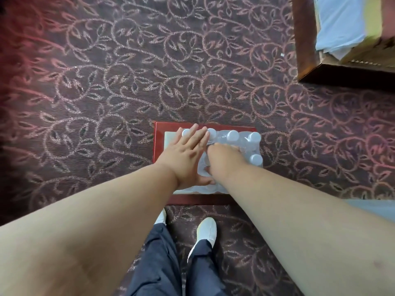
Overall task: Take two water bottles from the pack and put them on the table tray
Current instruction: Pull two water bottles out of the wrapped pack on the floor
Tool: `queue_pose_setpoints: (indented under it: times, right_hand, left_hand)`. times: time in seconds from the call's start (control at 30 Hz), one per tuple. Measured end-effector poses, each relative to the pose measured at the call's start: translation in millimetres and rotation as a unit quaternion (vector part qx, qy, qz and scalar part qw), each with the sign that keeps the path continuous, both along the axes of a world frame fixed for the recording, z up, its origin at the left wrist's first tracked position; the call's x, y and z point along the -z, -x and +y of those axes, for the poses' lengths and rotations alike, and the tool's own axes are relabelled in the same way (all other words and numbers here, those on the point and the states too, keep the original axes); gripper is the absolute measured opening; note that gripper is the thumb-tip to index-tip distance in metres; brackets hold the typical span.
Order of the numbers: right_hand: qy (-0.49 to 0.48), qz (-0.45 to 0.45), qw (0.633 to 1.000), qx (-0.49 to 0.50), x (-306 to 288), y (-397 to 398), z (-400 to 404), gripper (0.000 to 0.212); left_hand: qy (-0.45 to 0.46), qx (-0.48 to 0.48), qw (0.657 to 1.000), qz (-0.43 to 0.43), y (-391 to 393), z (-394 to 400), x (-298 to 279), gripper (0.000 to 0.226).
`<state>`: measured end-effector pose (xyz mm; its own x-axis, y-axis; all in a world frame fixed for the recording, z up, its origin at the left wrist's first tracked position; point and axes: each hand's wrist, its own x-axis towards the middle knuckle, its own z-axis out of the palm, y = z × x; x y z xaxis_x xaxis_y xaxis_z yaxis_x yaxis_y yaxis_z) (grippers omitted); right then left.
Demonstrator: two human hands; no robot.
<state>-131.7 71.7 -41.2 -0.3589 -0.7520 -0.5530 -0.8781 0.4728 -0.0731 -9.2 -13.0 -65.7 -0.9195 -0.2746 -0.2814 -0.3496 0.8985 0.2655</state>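
Observation:
A shrink-wrapped pack of water bottles with white caps sits in a red cardboard tray on the carpet in front of my feet. My left hand lies flat on the pack's left side, fingers straight and together, pressing on the caps. My right hand reaches down into the middle of the pack with its fingers curled into the plastic wrap; the fingertips are hidden, so what they hold does not show. Three caps stand uncovered at the pack's right. No table tray is in view.
Patterned dark red carpet surrounds the pack. A dark wooden piece of furniture with white and yellow fabric stands at the top right. My shoes and dark trousers are just below the pack.

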Motion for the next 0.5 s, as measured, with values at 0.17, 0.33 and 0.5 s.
queue_pose_setpoints:
  times: [0.17, 0.33, 0.5]
  right_hand:
    - [0.015, -0.039, 0.999, -0.018, -17, 12, 8, 0.034]
    - [0.148, -0.103, 0.983, 0.032, -74, 28, 29, 0.046]
    - [0.264, -0.163, 0.940, 0.143, -124, 44, 23, 0.041]
  left_hand:
    - [-0.006, 0.000, 1.000, -0.012, 1, -1, -2, 0.128]
    - [-0.062, -0.044, 0.997, -0.011, 9, 0, -18, 0.126]
    - [-0.271, -0.260, 0.924, 0.072, 25, 10, -59, 0.097]
